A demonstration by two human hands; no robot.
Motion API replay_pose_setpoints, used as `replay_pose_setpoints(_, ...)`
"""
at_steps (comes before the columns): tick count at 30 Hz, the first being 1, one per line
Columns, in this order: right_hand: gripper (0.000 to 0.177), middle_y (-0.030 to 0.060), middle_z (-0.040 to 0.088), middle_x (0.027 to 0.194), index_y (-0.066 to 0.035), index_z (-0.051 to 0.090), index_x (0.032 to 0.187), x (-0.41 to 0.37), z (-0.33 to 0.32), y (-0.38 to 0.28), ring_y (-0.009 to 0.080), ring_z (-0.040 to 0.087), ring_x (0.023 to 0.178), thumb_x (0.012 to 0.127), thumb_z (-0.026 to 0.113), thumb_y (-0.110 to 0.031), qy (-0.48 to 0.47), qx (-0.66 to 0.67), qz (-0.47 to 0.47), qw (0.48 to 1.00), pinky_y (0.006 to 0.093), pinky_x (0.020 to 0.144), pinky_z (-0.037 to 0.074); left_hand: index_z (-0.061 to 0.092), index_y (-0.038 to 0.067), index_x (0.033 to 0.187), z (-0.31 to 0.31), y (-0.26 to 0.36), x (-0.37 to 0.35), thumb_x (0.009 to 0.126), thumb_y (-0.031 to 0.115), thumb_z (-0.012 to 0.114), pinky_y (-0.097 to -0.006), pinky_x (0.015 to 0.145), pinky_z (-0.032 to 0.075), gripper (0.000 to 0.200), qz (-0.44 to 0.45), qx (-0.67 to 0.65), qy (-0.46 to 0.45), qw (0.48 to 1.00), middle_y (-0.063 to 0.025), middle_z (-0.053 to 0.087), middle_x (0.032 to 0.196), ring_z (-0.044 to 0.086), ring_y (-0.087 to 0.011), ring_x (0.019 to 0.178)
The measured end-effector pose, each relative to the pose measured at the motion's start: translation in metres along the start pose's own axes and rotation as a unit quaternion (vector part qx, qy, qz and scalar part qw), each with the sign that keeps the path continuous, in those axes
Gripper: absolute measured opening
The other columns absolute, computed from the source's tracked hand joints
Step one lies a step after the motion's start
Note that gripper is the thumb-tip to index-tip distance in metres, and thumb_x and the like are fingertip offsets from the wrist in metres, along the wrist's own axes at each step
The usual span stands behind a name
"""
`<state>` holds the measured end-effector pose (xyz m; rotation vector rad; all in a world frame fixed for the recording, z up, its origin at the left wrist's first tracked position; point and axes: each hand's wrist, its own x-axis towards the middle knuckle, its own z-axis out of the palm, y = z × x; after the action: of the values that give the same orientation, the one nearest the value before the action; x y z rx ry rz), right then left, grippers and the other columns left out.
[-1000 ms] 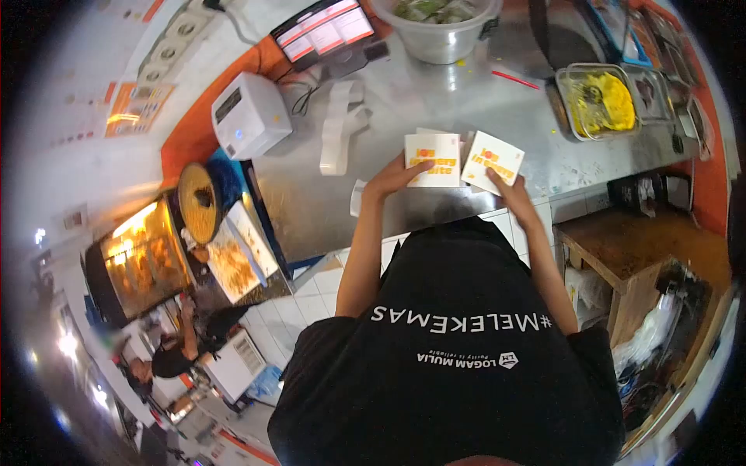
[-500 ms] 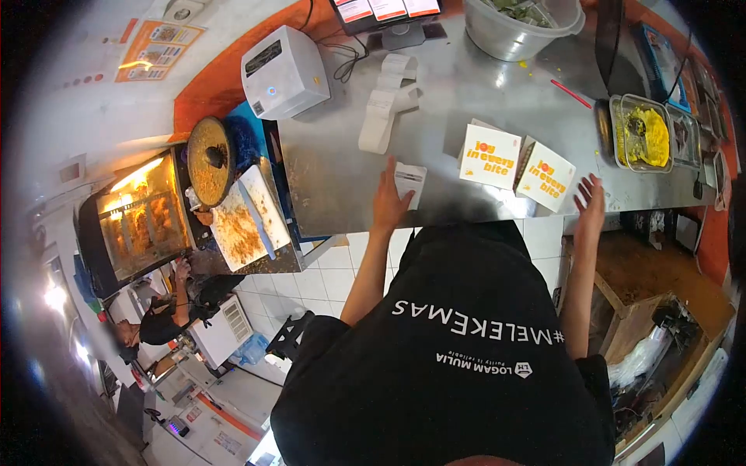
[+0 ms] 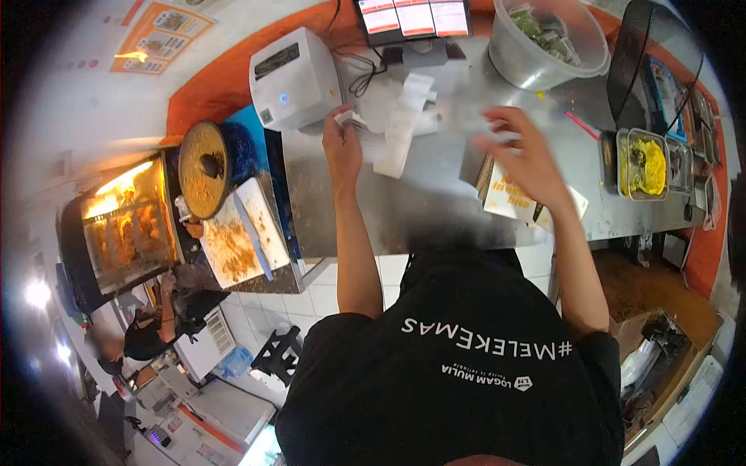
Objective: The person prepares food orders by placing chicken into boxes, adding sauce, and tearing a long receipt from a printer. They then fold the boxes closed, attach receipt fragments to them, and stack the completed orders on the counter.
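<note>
My left hand [image 3: 342, 149] is raised beside the white label printer [image 3: 299, 81], its fingers closed on a small folded white paper slip [image 3: 351, 118]. To its right a long curled strip of receipt paper [image 3: 400, 136] lies on the steel table. My right hand [image 3: 528, 155], slightly blurred, hovers over the white boxes with its fingers apart and nothing visible in them. It partly covers one printed box [image 3: 509, 200]. The second box [image 3: 576, 203] shows only in part beneath my right wrist.
A plastic tub [image 3: 536, 66] of small green packets stands at the back, near a monitor [image 3: 416, 19]. At right are a pink pen [image 3: 581, 124] and a container of yellow food [image 3: 643, 167]. A knife [image 3: 252, 233] lies on a cutting board [image 3: 225, 260]; another person [image 3: 151, 330] is at left.
My left hand has moved forward and left to the printer with the paper slip from the table. My right hand has swung left and forward, over the boxes.
</note>
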<state>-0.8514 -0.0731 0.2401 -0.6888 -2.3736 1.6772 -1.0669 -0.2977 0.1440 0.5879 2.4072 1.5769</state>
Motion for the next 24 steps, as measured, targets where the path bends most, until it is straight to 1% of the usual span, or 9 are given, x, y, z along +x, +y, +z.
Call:
replay_pose_setpoints(2,0.08,0.0198,0.034,0.146,-0.013,0.042,0.139,0.058,0.054,0.015,0.0352,0.039,0.132,0.074,0.079,-0.042,-0.034,-0.197,-0.086,0.976,0.0463,0.097,0.047,0.045,0.002,0.134,-0.002,0.002,0.004,0.084,-0.01,0.046,-0.0279,0.076,0.048,0.052,-0.02,0.042,-0.024,0.999,-0.0101,0.062,0.096,0.059,-0.0134,0.081)
replay_pose_setpoints(4,0.11,0.0221,0.007,0.157,-0.022,0.027,0.149,0.106,0.104,0.006,0.0548,0.017,0.138,0.06,0.085,-0.052,-0.102,-0.325,0.04,0.939,0.0582,0.104,0.038,0.044,0.002,0.135,0.002,-0.008,-0.008,0.085,-0.008,0.049,-0.0255,0.076,0.047,0.051,-0.009,-0.032,0.005,0.999,-0.01,0.064,0.093,0.06,-0.0129,0.083)
replay_pose_setpoints(6,0.119,0.0213,0.0,0.158,-0.027,0.02,0.152,0.139,0.148,0.043,0.0588,0.011,0.137,0.056,0.086,-0.053,-0.136,-0.354,0.099,0.92,0.0645,0.103,0.034,0.034,0.003,0.143,-0.007,0.015,-0.024,0.088,-0.008,0.048,-0.0245,0.079,0.047,0.057,-0.108,0.013,-0.018,0.994,-0.0124,0.066,0.097,0.062,-0.0154,0.092)
replay_pose_setpoints(8,0.128,0.0205,-0.007,0.159,-0.031,0.012,0.154,0.155,0.166,0.054,0.0628,0.005,0.136,0.052,0.086,-0.055,-0.179,-0.387,0.152,0.892,0.0709,0.101,0.03,0.027,0.004,0.146,-0.007,0.028,-0.035,0.089,-0.008,0.048,-0.0249,0.081,0.047,0.061,-0.065,-0.09,0.014,0.994,-0.013,0.066,0.098,0.063,-0.0166,0.094)
replay_pose_setpoints(11,0.093,0.0217,0.003,0.158,-0.028,0.029,0.149,0.151,0.183,0.074,0.0643,0.012,0.134,0.071,0.077,-0.044,-0.199,-0.444,0.15,0.861,0.0718,0.096,0.035,0.016,0.006,0.15,-0.025,0.02,-0.047,0.091,-0.009,0.047,-0.0259,0.085,0.047,0.068,-0.031,-0.19,0.065,0.979,-0.0139,0.066,0.102,0.063,-0.018,0.098)
replay_pose_setpoints(14,0.033,0.0225,0.05,0.13,-0.014,0.057,0.122,0.163,0.186,0.096,0.0508,0.049,0.117,0.091,0.049,-0.009,-0.176,-0.448,-0.006,0.877,0.0497,0.092,0.049,0.013,0.007,0.151,-0.034,0.007,-0.055,0.091,-0.01,0.046,-0.0271,0.09,0.046,0.07,-0.035,-0.21,0.08,0.974,-0.0145,0.066,0.106,0.062,-0.0182,0.102)
replay_pose_setpoints(18,0.039,0.0268,0.061,0.103,-0.008,0.058,0.119,0.178,0.146,0.13,0.0395,0.059,0.104,0.081,0.056,-0.004,-0.22,-0.341,-0.012,0.914,0.044,0.087,0.051,0.017,0.007,0.15,-0.03,-0.009,-0.054,0.092,-0.01,0.045,-0.0286,0.095,0.044,0.067,-0.048,-0.238,0.068,0.968,-0.0159,0.064,0.112,0.06,-0.0182,0.107)
replay_pose_setpoints(21,0.036,0.025,0.061,0.114,-0.002,0.057,0.121,0.175,0.096,0.114,0.0371,0.06,0.108,0.089,0.057,-0.017,-0.207,-0.171,-0.12,0.956,0.0426,0.09,0.049,0.02,0.006,0.149,-0.028,-0.009,-0.043,0.092,-0.01,0.046,-0.0279,0.094,0.044,0.065,-0.024,-0.242,0.079,0.967,-0.0161,0.064,0.113,0.06,-0.0177,0.106)
replay_pose_setpoints(24,0.047,0.0146,0.066,0.109,0.001,0.058,0.124,0.116,0.043,0.056,0.0208,0.063,0.094,0.087,0.065,-0.028,-0.114,0.015,0.132,0.985,0.0339,0.084,0.049,0.021,0.005,0.149,-0.03,0.001,-0.027,0.092,-0.009,0.048,-0.0265,0.093,0.044,0.064,-0.032,-0.231,0.066,0.97,-0.0164,0.064,0.114,0.06,-0.0172,0.106)
